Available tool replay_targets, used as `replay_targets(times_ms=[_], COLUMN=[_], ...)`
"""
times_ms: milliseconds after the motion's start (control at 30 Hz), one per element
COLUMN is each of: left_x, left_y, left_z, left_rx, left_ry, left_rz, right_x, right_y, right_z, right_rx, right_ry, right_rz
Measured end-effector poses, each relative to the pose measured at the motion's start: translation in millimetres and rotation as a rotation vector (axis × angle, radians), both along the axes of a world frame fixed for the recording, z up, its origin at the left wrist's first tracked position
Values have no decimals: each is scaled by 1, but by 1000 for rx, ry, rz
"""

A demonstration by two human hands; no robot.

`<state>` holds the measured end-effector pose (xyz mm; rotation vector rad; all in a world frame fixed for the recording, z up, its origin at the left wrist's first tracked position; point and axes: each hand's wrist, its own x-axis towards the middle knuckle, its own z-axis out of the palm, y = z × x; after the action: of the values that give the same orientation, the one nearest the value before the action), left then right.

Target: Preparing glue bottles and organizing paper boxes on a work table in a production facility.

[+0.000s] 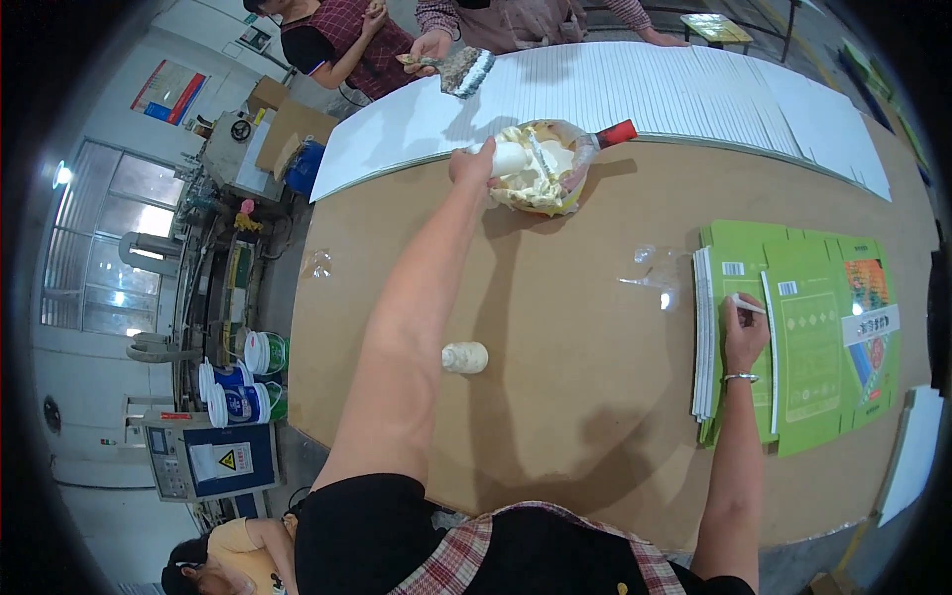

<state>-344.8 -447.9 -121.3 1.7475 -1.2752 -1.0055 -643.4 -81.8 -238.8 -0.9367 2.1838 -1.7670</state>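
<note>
**Left grip in the paste bowl, right grip on the green carton stack**

Nearest me: my plaid apron and black sleeves at the lower edge. Both forearms run out over the brown tabletop (555, 397).

My right hand (744, 332) rests on top of a stack of flat green cartons (808, 342) at the right side of the tabletop. The grip is curled closed around a thin white stick (749, 304), whose tip lies on the top carton. White edges of the stack show along its left side.

Midway, between my arms, a small pale roll (464, 357) lies alone on the tabletop, well apart from both hands. Clear plastic scraps (654, 268) lie just left of the green stack; another scrap (317, 264) sits near the left edge.

Further out, my left hand (474, 165) reaches far across. Its grip is clenched on a white handle (511, 159) that goes into a bowl of pale yellow-white paste (540, 169). The bowl sits near the far edge of the brown surface, touching the white sheets. A red-handled tool (617, 132) sticks out on its right.

Beyond that, white ribbed sheets (694, 94) are laid overlapping along the far side. A co-worker's hand (431, 47) holds a wide brush (466, 69) over the sheets. A second person stands beside them.

Far left, off the tabletop: buckets (243, 382) and a machine panel (203, 456) on the floor side.
</note>
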Motion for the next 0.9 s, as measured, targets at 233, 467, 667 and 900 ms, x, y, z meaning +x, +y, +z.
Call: replay_targets(times_ms=[233, 467, 667, 900], left_x=[-14, -15, 6, 40], left_y=[-5, -5, -7, 36], left_z=[-13, -6, 5, 31], left_rx=[21, 203, 258, 271], left_ry=[-5, 305, 557, 1427], left_rz=[65, 13, 77, -331], right_x=[1, 0, 4, 2], right_y=[-1, -1, -6, -1], right_z=[-1, -2, 7, 0], right_rx=[-35, 7, -30, 7], right_ry=[-39, 5, -15, 60], right_rz=[7, 2, 10, 10])
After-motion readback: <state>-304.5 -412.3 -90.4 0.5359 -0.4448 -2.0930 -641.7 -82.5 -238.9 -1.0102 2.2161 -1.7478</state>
